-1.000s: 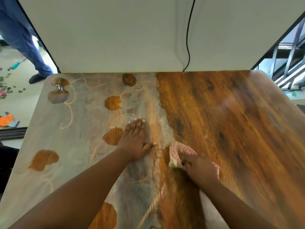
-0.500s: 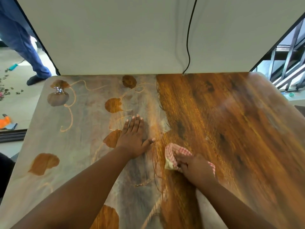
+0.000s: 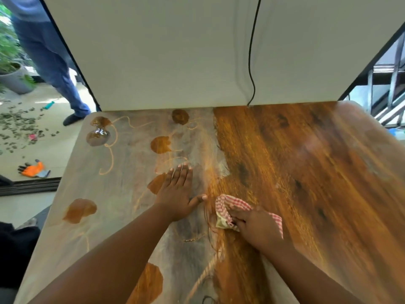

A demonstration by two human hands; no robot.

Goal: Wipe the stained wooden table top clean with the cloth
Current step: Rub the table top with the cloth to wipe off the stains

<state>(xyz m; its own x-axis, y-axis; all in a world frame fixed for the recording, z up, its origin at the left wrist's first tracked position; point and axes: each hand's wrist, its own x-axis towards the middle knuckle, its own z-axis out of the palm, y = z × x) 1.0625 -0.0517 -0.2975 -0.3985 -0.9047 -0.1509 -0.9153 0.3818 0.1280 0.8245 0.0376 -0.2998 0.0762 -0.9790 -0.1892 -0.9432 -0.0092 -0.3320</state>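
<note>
Cloth (image 3: 228, 207) partly hidden under right hand (image 3: 258, 227).

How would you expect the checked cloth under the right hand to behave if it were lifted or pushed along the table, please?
The red-checked cloth lies bunched and creased under the right hand, so it would probably hang floppy if lifted. It looks thin, hence likely light. Pushed, it should slide easily over the glossy table, though it may bunch further.
</note>
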